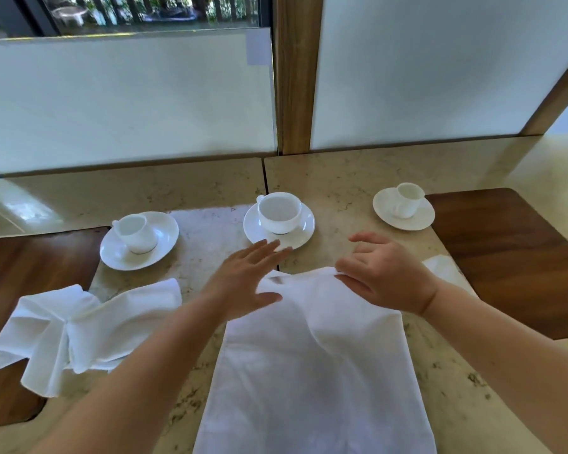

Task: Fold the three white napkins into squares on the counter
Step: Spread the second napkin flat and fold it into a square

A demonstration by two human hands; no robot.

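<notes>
White napkin [312,362] under splayed fingers [259,253]

Left hand [248,280]: palm down, fingers extended and spread, forearm reaching forward. Right hand [382,276]: fingers curled, thumb and fingers pinching cloth edge; index finger raised. Both arms bare.

Three white napkins [312,362] [79,326] [441,267], one mostly hidden, three cups [279,211] [135,232] [409,198], three saucers [304,229] [164,231] [382,201], two hands [246,276] [384,276], two wooden boards [512,253] [20,257], one worktop [351,178]
</notes>
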